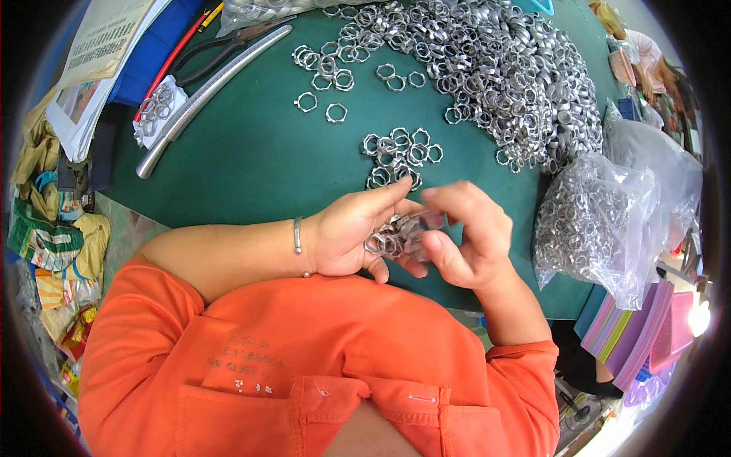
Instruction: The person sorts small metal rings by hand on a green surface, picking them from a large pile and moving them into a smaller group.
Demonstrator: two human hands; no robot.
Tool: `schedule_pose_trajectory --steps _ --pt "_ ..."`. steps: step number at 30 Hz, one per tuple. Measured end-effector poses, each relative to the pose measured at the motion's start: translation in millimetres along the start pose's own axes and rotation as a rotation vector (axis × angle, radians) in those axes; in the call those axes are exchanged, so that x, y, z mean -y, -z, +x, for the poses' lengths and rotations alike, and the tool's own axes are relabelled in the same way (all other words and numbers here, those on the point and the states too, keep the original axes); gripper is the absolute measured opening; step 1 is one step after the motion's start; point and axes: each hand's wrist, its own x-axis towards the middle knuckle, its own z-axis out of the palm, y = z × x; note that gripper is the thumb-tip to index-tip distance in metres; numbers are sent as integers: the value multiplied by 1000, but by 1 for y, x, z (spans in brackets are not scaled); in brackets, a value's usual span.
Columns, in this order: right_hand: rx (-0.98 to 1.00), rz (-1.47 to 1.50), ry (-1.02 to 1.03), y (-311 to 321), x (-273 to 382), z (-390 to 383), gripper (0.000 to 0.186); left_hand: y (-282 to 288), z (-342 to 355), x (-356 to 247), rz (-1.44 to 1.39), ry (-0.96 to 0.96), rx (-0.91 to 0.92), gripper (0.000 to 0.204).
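Observation:
Several small silver octagonal metal rings point(388, 240) lie in my left hand point(346, 232), which is cupped in front of my body with its palm up. My right hand point(476, 236) is close beside them on the right. Its thumb and index finger are apart and curved toward the rings; some of its fingertips are blurred, and I see nothing held between them. Just beyond my hands, a small cluster of the same rings point(400, 152) rests on the green tabletop point(251, 167).
A large heap of rings point(525, 76) spreads across the far right. Nearer stands a clear plastic bag point(586, 221) filled with rings. At the left lie a curved metal strip point(213, 99), black-handled pliers point(221, 57) and papers point(99, 68). Colourful stacked sheets point(628, 331) are at lower right.

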Motion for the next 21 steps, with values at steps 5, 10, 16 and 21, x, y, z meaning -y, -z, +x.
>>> schedule_pose_trajectory --steps 5,10,16,21 --pt "33 -495 -44 6 -49 -2 23 6 2 6 -2 26 50 17" --pt "90 -582 1 8 -57 -7 24 6 2 7 -3 8 37 17" --pt "119 -672 60 3 -59 0 24 5 2 7 -14 14 4 24" --pt "-99 -216 -220 14 -58 -5 12 7 3 9 -12 22 6 42"
